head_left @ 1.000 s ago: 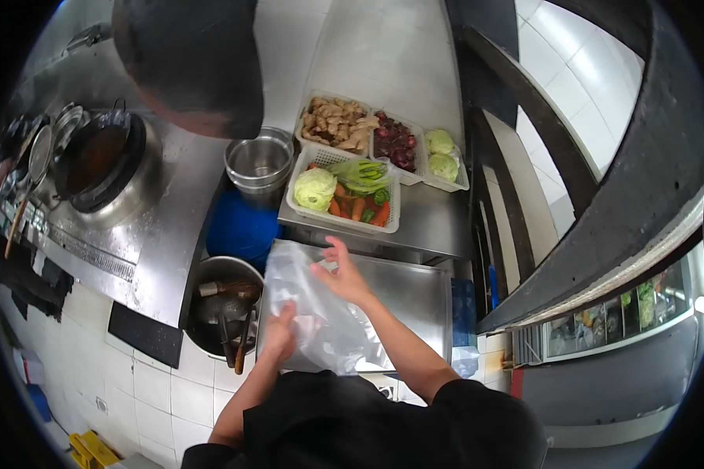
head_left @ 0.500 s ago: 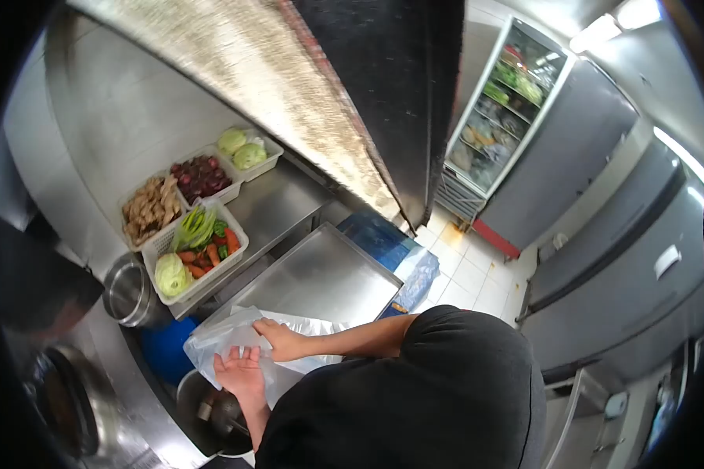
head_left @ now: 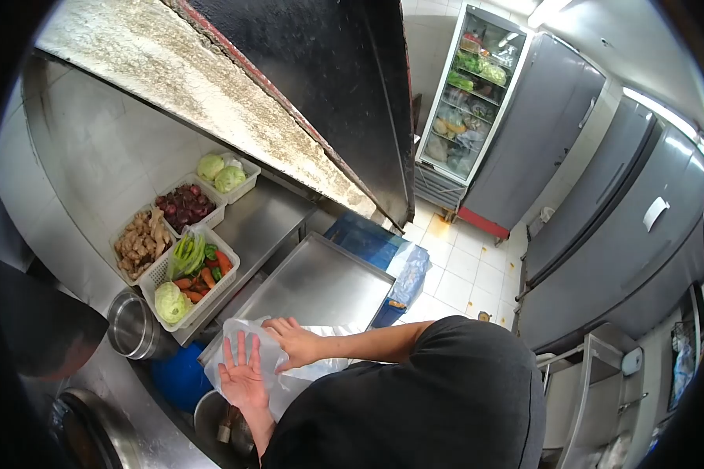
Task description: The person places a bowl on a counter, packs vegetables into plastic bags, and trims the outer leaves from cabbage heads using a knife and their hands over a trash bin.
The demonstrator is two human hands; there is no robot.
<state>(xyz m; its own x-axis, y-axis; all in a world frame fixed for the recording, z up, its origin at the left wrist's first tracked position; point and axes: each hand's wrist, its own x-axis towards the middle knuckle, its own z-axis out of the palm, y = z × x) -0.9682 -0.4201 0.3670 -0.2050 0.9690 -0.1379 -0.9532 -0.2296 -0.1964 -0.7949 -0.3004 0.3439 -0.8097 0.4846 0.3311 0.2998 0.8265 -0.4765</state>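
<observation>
Over the near end of the steel tabletop (head_left: 313,285), we are working both hands at a clear plastic bag (head_left: 278,383). We are spreading the left hand (head_left: 245,381) wide, palm facing us and fingers apart, with the bag showing behind it. We are laying the right hand (head_left: 291,344) on the plastic just beside, fingers reaching forward; whether they are pinching it, we cannot tell. Near the bag, a blue tub (head_left: 181,381) and a metal pot (head_left: 206,414) are standing low beside the tabletop. Further off, a white basket (head_left: 155,277) is carrying a pale cabbage (head_left: 172,302), carrots (head_left: 205,279) and greens (head_left: 188,254), while ginger (head_left: 139,244) and red onions (head_left: 186,206) are filling containers behind it.
</observation>
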